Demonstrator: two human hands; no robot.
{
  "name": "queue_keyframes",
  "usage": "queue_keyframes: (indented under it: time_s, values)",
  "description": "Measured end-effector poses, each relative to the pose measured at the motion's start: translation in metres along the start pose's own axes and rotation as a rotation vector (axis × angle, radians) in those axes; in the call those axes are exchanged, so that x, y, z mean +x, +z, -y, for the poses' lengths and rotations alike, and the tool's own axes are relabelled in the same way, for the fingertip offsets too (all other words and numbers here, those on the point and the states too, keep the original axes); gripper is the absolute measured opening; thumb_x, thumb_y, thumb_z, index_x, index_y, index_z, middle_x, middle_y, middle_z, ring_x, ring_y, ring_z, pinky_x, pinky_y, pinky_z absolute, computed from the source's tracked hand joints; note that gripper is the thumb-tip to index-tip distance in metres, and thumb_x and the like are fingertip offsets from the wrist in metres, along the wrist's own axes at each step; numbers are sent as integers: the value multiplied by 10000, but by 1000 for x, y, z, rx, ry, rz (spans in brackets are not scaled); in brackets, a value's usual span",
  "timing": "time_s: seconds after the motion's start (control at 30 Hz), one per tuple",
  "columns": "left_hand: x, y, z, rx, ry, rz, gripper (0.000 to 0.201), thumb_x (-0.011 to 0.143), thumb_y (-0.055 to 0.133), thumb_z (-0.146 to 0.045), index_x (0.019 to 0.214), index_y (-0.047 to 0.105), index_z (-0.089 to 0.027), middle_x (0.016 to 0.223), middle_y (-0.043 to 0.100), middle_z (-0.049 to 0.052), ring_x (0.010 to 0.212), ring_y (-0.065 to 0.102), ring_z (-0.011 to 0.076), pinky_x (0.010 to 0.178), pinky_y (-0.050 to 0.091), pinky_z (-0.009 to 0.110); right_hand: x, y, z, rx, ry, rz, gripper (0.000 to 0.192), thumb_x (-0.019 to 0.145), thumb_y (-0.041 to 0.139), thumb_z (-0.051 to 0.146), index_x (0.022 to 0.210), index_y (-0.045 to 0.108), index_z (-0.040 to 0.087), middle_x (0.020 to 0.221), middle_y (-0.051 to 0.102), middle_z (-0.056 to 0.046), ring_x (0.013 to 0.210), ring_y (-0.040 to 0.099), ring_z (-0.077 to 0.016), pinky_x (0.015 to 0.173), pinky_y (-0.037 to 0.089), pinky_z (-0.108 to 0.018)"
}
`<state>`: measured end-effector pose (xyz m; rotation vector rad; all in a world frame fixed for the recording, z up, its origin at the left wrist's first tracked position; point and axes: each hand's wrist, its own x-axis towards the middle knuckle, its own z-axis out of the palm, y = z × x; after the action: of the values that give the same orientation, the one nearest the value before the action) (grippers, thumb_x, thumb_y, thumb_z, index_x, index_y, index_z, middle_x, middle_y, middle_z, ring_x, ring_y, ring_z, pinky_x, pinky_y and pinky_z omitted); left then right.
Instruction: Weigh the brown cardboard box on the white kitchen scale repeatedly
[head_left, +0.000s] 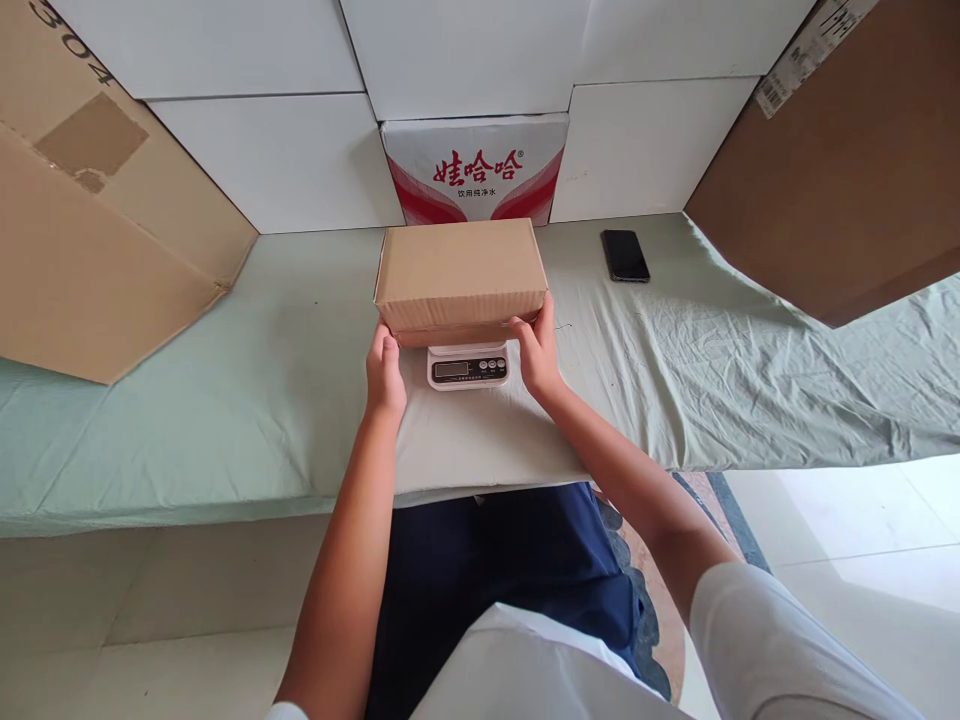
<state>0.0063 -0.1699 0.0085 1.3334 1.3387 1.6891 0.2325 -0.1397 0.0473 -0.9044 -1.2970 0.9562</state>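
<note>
A closed brown cardboard box (461, 265) is over a small white digital kitchen scale (468, 367), covering all but its front panel with a display and buttons. Whether the box rests fully on the scale I cannot tell. My left hand (385, 370) grips the box's near left corner, thumb in front and fingers hidden behind the side. On the near right corner my right hand (537, 350) holds the box, its thumb along the front face and fingers against the right side.
A black phone (625, 256) lies right of the box on the green cloth (300, 400). Behind stand white panels and a printed carton (475, 165). Large cardboard sheets lean at the left (112, 250) and right (832, 180). The table's front edge is close to my lap.
</note>
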Motion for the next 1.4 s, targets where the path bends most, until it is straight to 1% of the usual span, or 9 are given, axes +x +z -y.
queue_keyframes:
  time_s: [0.27, 0.53, 0.7, 0.8, 0.9, 0.97, 1.07, 1.2, 1.4]
  values:
    - [1, -1, 2, 1, 54, 13, 662, 939, 439, -742, 1350, 629, -259, 1363, 685, 127, 1396, 588, 307, 1197, 434, 452, 1, 1, -3, 10, -24, -13, 498, 868, 579, 482, 1316, 457, 302, 1446, 520, -78, 1371, 482, -300, 1204, 432, -561]
    - [0, -1, 2, -11, 63, 35, 655, 951, 429, -720, 1412, 596, -286, 1426, 657, 118, 1430, 559, 310, 1214, 414, 464, 2, 1, -3, 15, -1, -25, 464, 845, 597, 482, 1248, 465, 294, 1423, 519, -92, 1368, 482, -306, 1200, 420, -562]
    - [-2, 0, 0, -18, 67, 49, 652, 968, 422, -694, 1457, 574, -290, 1460, 644, 111, 1447, 544, 313, 1218, 414, 473, 2, 1, -3, 12, 0, -33, 482, 850, 589, 495, 1271, 468, 293, 1426, 525, -92, 1370, 490, -308, 1216, 416, -580]
    - [-1, -2, 2, -13, 82, 53, 690, 965, 431, -700, 1520, 517, -299, 1555, 577, 96, 1517, 475, 302, 1268, 366, 462, 1, 0, -5, 8, -15, -34, 512, 870, 564, 491, 1332, 449, 303, 1483, 494, -85, 1425, 459, -303, 1250, 387, -583]
    - [3, -7, 5, -14, 117, 2, 773, 946, 446, -729, 1598, 406, -315, 1719, 366, 45, 1635, 254, 256, 1341, 234, 404, 3, -4, -10, 0, -14, -49, 610, 885, 529, 508, 1446, 357, 340, 1586, 406, -63, 1521, 372, -301, 1293, 322, -599]
    - [5, -11, 7, -24, 121, -60, 791, 949, 423, -738, 1617, 369, -317, 1759, 270, 23, 1654, 173, 235, 1356, 191, 394, 4, -7, -13, -6, 10, -66, 650, 894, 506, 523, 1490, 296, 371, 1635, 348, -41, 1564, 322, -301, 1311, 281, -615]
    - [7, -13, 9, -42, 106, -97, 786, 955, 409, -736, 1617, 369, -314, 1763, 255, 18, 1652, 174, 231, 1357, 193, 416, 6, -10, -16, -25, 26, -73, 635, 915, 469, 544, 1504, 276, 404, 1671, 295, -7, 1599, 272, -297, 1321, 252, -625]
    - [6, -10, 9, -56, 93, -51, 821, 944, 436, -743, 1621, 369, -283, 1752, 285, 49, 1646, 207, 242, 1357, 197, 414, 6, -11, -15, -37, 44, -62, 628, 925, 451, 553, 1510, 268, 417, 1678, 295, 6, 1608, 265, -297, 1321, 248, -629]
    - [3, -5, 8, -42, 68, 1, 802, 945, 419, -750, 1615, 379, -312, 1741, 317, 36, 1634, 252, 250, 1345, 229, 408, 7, -10, -9, 6, 56, -69, 608, 908, 483, 509, 1479, 320, 376, 1657, 344, -22, 1592, 295, -290, 1320, 261, -618]
